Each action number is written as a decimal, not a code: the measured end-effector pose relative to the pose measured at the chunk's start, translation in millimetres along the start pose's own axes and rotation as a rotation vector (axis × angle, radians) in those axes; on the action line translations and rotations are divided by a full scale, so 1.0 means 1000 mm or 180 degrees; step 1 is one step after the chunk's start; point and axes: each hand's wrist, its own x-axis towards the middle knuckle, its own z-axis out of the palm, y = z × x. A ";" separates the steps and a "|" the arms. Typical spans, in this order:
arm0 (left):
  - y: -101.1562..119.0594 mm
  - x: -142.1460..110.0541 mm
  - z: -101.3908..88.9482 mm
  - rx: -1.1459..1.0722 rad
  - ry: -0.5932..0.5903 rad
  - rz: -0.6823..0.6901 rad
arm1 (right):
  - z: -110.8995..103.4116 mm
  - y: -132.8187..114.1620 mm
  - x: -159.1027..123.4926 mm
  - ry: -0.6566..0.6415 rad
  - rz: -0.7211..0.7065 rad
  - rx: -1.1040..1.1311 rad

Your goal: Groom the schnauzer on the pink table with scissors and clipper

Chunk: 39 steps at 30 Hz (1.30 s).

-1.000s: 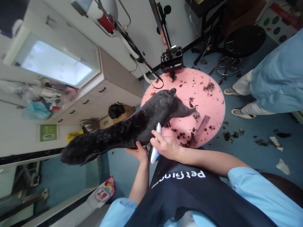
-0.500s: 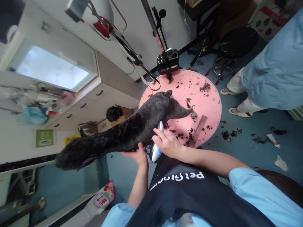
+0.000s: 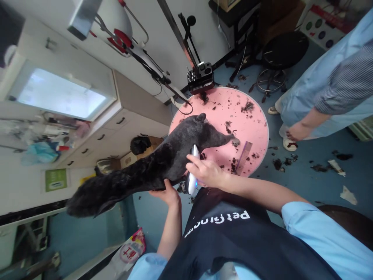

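A black dog (image 3: 151, 163) stands stretched out, its hind legs on the round pink table (image 3: 256, 116) and its front part lifted off the edge. My left hand (image 3: 166, 193) is closed under the dog's chest and holds it up. My right hand (image 3: 204, 173) is closed on a white clipper (image 3: 191, 173), whose tip presses against the dog's flank. A purple comb (image 3: 244, 153) lies on the table just right of my right hand.
Clumps of cut black fur litter the table and the blue floor. A black tool holder (image 3: 200, 77) on a metal arm stands at the table's far edge. Another person in light blue (image 3: 326, 89) stands at the right. Cabinets (image 3: 116, 120) and a black stool (image 3: 284, 48) surround the table.
The clipper has slid a little along the dog's flank. My left hand has shifted under the chest. The person at the right has moved closer, an arm and hand now showing.
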 end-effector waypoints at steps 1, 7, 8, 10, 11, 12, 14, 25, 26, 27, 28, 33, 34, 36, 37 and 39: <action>0.000 0.000 0.000 0.0013 -0.0002 -0.0002 | -0.002 0.001 0.000 -0.0060 0.0107 0.0002; 0.004 0.000 0.001 0.0047 -0.0017 -0.0067 | -0.006 0.000 0.004 -0.0082 0.0025 -0.0005; 0.005 0.000 0.001 0.0064 -0.0013 -0.0062 | -0.006 0.000 0.004 -0.0101 0.0011 -0.0024; 0.005 0.000 0.001 0.0077 0.0002 -0.0040 | -0.008 0.001 0.006 -0.0202 0.0186 -0.0101; 0.004 0.000 0.002 0.0049 0.0007 -0.0028 | -0.010 0.002 0.006 -0.0259 0.0348 -0.0152; 0.003 0.000 0.002 0.0015 0.0009 -0.0010 | -0.013 0.003 0.007 -0.0301 0.0492 -0.0190; 0.001 0.000 0.001 -0.0026 0.0003 0.0039 | -0.019 0.004 0.009 -0.0349 0.0536 -0.0170; 0.001 -0.001 0.002 0.0080 0.0061 -0.0095 | -0.038 0.016 0.017 -0.0458 0.0406 0.0021; 0.001 -0.001 0.003 0.0069 0.0068 -0.0102 | -0.040 0.017 0.018 -0.0461 0.0284 0.0056; 0.001 -0.002 0.003 0.0048 0.0075 -0.0092 | -0.041 0.018 0.020 -0.0463 0.0199 0.0086; 0.001 -0.002 0.003 0.0023 0.0086 -0.0071 | -0.043 0.020 0.021 -0.0468 0.0178 0.0100; -0.001 -0.003 0.003 0.0034 0.0121 0.0007 | -0.050 0.031 0.024 -0.0516 0.0655 0.0006; -0.001 -0.003 0.002 0.0051 0.0130 0.0007 | -0.052 0.033 0.026 -0.0517 0.0562 0.0053; -0.001 -0.003 0.002 0.0066 0.0138 0.0007 | -0.058 0.037 0.029 -0.0521 0.0199 0.0211; -0.001 -0.004 0.002 0.0073 0.0144 0.0013 | -0.060 0.038 0.031 -0.0535 0.0061 0.0264; -0.001 -0.004 0.002 0.0112 0.0149 0.0024 | -0.065 0.043 0.035 -0.0588 0.0103 0.0225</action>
